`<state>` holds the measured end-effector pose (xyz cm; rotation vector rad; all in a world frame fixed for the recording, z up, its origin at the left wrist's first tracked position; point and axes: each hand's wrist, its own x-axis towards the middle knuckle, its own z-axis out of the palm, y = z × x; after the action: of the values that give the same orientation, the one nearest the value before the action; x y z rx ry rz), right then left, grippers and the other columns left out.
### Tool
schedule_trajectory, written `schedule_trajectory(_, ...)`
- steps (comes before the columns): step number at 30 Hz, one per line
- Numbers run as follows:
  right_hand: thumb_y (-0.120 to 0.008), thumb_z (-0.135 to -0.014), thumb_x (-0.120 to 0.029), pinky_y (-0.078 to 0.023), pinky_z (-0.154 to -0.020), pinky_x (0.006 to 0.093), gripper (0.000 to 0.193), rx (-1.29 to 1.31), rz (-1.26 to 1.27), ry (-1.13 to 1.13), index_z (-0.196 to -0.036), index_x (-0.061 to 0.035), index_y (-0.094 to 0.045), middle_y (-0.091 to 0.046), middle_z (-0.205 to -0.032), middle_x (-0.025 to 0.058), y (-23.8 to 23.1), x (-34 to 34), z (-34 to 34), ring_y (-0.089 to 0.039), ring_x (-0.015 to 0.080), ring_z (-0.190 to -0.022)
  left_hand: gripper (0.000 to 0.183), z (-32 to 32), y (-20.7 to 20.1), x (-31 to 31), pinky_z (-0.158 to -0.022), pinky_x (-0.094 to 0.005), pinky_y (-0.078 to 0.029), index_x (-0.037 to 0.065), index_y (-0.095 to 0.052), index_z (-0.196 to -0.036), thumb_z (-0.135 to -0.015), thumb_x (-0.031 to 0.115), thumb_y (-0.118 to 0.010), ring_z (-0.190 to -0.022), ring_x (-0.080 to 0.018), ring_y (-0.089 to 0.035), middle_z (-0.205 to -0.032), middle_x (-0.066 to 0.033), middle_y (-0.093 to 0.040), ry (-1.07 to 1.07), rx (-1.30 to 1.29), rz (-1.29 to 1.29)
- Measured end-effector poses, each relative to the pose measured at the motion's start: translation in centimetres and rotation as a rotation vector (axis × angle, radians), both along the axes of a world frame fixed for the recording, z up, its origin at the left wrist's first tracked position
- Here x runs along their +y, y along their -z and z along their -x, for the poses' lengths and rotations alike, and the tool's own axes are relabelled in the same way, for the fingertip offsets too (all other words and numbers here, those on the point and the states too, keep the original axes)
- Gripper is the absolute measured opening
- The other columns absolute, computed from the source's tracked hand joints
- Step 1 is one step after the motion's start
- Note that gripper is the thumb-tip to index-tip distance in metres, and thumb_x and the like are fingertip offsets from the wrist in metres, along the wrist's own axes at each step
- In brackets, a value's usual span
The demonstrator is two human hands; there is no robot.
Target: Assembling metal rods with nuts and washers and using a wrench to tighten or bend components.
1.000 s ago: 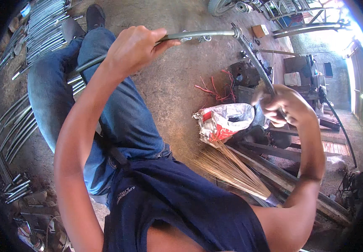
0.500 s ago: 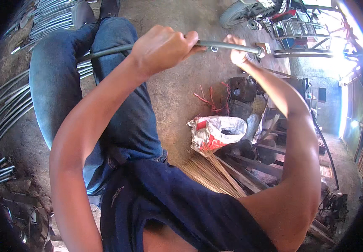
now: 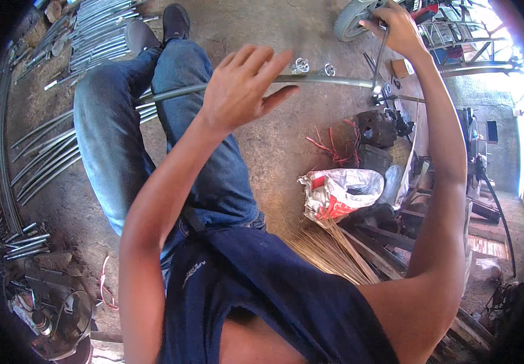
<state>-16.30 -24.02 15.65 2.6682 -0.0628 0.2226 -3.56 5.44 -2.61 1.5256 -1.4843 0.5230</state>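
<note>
A long grey metal pipe [image 3: 329, 79] runs across in front of me, passing over my knees. My left hand [image 3: 241, 88] lies over the pipe with its fingers stretched and its thumb apart, not wrapped round it. Up and to the right, my right hand [image 3: 395, 29] is closed around the top of a thin metal rod [image 3: 381, 57]. The rod slants down to the pipe's right end, where a small fitting [image 3: 376, 91] shows. How rod and fitting join is too small to tell.
Several curved pipes [image 3: 50, 151] lie left of my legs, and straight pipes [image 3: 101, 36] lie beyond. A white and red sack [image 3: 341, 191], thin sticks [image 3: 329, 249] and red wires [image 3: 335, 145] are on the floor at right. A motorcycle wheel [image 3: 350, 23] stands at the far right.
My right hand has left the pipe's end and moved up to the thin rod. My left hand has loosened from its grip on the pipe. The whole view has shifted slightly.
</note>
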Motion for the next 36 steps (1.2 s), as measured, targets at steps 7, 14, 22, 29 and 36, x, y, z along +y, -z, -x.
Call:
schedule_trajectory(7, -0.073, -0.074, -0.022, -0.050, -0.084, 0.0434, 0.020, -0.183, 0.499, -0.357, -0.070, -0.0033, -0.066, -0.061, -0.081, 0.0151, -3.5, 1.8, -1.5, -0.062, 0.0331, -0.093, 0.060, -2.1, 2.8, 3.0, -0.097, -0.0475, -0.041, 0.002, -0.053, -0.132, -0.087, 0.040, -0.067, -0.112, -0.0349, -0.055, -0.122, -0.0174, -0.058, -0.256, 0.175, 0.166)
schedule_trajectory(14, -0.071, -0.064, -0.012, -0.053, -0.071, 0.0458, 0.014, 0.079, 0.283, 0.146, -0.070, -0.0005, -0.067, -0.065, -0.078, 0.0203, -6.8, 6.5, -2.5, -0.066, 0.0376, -0.078, 0.071, -1.3, 1.4, 4.9, -0.112, -0.0508, -0.028, 0.008, -0.034, -0.148, -0.095, 0.051, -0.052, -0.131, -0.0349, -0.045, -0.138, -0.0208, -0.050, -0.090, 0.531, 0.090)
schedule_trajectory(22, -0.070, -0.063, -0.011, -0.052, -0.066, 0.0459, 0.012, -0.038, 0.298, 0.040, -0.068, -0.0022, -0.064, -0.063, -0.072, 0.0178, -7.5, 5.8, 1.0, -0.064, 0.0382, -0.073, 0.076, -4.3, 0.6, 5.8, -0.114, -0.0588, -0.023, 0.013, -0.049, -0.136, -0.094, 0.071, -0.024, -0.139, -0.0454, -0.032, -0.149, -0.0251, -0.039, 0.897, 1.776, 0.618)
schedule_trajectory(29, -0.076, -0.073, -0.041, -0.057, -0.072, 0.0470, 0.035, -0.013, 0.461, 0.056, -0.074, -0.0060, -0.075, -0.071, -0.078, 0.0196, -6.7, 3.0, -0.7, -0.071, 0.0365, -0.076, 0.073, -4.2, 0.6, 6.6, -0.114, -0.0575, -0.025, 0.009, -0.046, -0.138, -0.096, 0.066, -0.026, -0.139, -0.0446, -0.034, -0.147, -0.0250, -0.041, 0.890, 1.850, 0.607)
schedule_trajectory(36, -0.069, -0.081, -0.028, -0.050, -0.083, 0.0440, 0.028, 0.013, 0.495, 0.149, -0.093, -0.0033, -0.071, -0.067, -0.101, 0.0190, -6.4, 4.4, -0.3, -0.064, 0.0362, -0.095, 0.040, -8.7, 3.6, 12.7, -0.064, -0.0293, -0.053, -0.002, -0.064, -0.106, -0.091, 0.030, -0.046, -0.083, -0.0222, -0.069, -0.091, -0.0118, -0.072, 0.561, 1.551, -0.246)
